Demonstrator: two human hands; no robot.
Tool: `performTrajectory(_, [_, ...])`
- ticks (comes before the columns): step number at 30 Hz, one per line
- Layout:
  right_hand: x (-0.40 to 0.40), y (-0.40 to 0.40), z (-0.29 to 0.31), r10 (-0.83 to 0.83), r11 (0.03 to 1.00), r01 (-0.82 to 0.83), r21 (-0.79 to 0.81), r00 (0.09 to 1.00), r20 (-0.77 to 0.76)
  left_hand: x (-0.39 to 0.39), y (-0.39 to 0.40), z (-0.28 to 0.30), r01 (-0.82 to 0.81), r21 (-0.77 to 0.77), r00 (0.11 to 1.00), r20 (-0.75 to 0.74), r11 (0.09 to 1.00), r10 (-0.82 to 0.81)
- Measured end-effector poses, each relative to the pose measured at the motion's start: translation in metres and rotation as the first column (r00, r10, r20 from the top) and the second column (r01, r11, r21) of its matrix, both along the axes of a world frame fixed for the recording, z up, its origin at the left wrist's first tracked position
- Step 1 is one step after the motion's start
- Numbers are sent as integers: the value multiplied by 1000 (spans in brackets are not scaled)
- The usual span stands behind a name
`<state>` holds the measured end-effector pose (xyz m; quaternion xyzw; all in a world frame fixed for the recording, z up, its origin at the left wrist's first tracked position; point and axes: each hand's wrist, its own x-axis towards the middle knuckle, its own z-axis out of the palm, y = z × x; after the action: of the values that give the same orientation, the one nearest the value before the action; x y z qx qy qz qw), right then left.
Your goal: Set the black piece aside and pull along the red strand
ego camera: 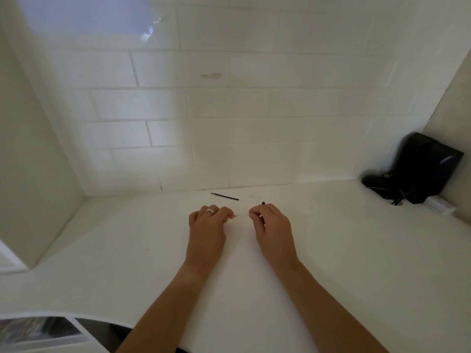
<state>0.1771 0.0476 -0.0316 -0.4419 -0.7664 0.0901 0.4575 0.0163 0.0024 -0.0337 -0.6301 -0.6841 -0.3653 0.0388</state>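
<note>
My left hand (207, 225), with a ring on one finger, rests on the white counter (331, 250) and pinches the left end of a thin clear tube (242, 214). The tube is faint and hard to make out. My right hand (272, 226) pinches the tube's right end with curled fingers. A small black piece (263, 203) sticks up above the right hand's knuckles; how it is held is hidden. A thin black stick, like a pen refill (224, 196), lies on the counter just beyond both hands.
A white tiled wall (229, 110) rises behind the counter. A black device with cables (418, 169) stands in the far right corner, with a small white box (439, 206) beside it. A white side panel (33, 161) closes off the left.
</note>
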Motion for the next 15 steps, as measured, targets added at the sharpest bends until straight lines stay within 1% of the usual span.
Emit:
performTrajectory(2, [0,-1,1,-6,1000,6,31,1000,-14,0,0,-2,17,0,1000,-9,1000,-17])
performTrajectory(4, [1,-3,5,-46,998,48,38,998,-53,0,1,-3,6,-2,1000,8,1000,-6])
performTrajectory(6, [4,1,11,-159,987,158,-17,980,-117,0,2,-2,-33,-3,999,15,999,33])
performTrajectory(7, [7,5,13,-229,973,224,-60,967,-112,0,3,-2,-54,-8,998,10,998,55])
performTrajectory(9, [10,16,15,-318,939,315,-139,948,2,-1,5,-3,-75,-24,997,5,997,75])
performTrajectory(10, [10,21,15,-323,928,333,-166,943,83,0,5,-2,-75,-31,997,6,997,75])
performTrajectory(12, [6,31,12,-279,926,321,-200,936,215,0,5,-2,-75,-44,997,8,996,76])
performTrajectory(15, [-3,44,10,-172,942,252,-220,929,327,-1,4,-1,-78,-55,997,5,995,79])
